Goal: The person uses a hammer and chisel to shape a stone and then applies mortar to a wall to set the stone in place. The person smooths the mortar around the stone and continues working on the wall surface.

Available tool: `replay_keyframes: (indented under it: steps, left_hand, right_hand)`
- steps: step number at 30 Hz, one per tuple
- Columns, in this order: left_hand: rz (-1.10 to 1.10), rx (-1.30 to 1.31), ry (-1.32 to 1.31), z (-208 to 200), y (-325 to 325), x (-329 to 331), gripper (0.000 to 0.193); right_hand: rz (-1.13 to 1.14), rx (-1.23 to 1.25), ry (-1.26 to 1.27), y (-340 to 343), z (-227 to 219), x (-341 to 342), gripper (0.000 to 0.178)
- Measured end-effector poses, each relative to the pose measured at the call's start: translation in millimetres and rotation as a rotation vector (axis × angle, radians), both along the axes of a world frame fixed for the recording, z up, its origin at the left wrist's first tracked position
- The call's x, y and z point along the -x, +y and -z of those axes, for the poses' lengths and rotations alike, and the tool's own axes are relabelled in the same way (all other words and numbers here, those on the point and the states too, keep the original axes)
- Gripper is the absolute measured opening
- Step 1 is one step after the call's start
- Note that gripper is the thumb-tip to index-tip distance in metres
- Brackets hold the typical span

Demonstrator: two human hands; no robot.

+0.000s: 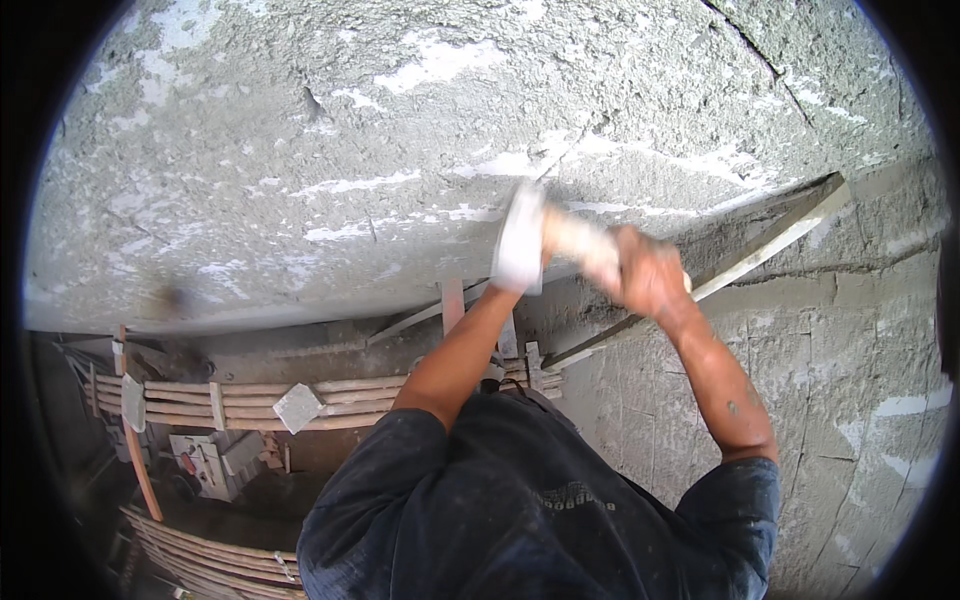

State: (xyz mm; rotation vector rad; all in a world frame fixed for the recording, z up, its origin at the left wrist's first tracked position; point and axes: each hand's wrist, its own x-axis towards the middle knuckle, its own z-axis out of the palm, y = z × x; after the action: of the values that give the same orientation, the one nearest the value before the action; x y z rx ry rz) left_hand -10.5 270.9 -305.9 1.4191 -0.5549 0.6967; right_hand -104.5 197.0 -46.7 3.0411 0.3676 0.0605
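My left hand, in a white glove or wrap and smeared by motion, is raised close to the rough grey concrete surface. From its top a thin chisel-like rod slants up and right, its far end at the concrete. My bare right hand is closed around the pale handle of a hammer. This handle is blurred and reaches left to the gloved hand. The hammer's head cannot be made out there.
A long straight wooden batten slants along the scored grey wall at right. Below on the left are wooden-pole platforms, an orange-brown upright and a pale boxy object. White patches and cracks mark the concrete.
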Motion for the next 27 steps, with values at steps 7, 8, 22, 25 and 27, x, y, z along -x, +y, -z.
replay_keyframes:
  steps: [7, 8, 22, 25, 27]
  left_hand:
    - [-0.086, -0.259, 0.262, -58.1, 22.3, 21.0, 0.056]
    - [-0.048, -0.284, 0.285, -57.1, 18.8, 21.7, 0.057]
    - [-0.087, -0.346, 0.251, -50.1, 18.7, 20.1, 0.056]
    - [-0.144, -0.304, 0.148, -50.9, 19.8, 17.1, 0.054]
    - [-0.044, -0.279, 0.284, -62.3, 21.9, 19.6, 0.054]
  right_hand:
    - [-0.251, -0.040, -0.161, 12.5, -3.8, 12.2, 0.055]
    - [-0.341, -0.014, -0.204, 2.4, -1.0, 8.0, 0.056]
    - [0.143, 0.048, -0.003, -16.0, -5.2, -13.3, 0.061]
    - [-0.106, -0.011, -0.093, -11.1, -2.4, -3.3, 0.060]
    - [0.113, 0.049, 0.011, -24.9, -0.9, -13.7, 0.061]
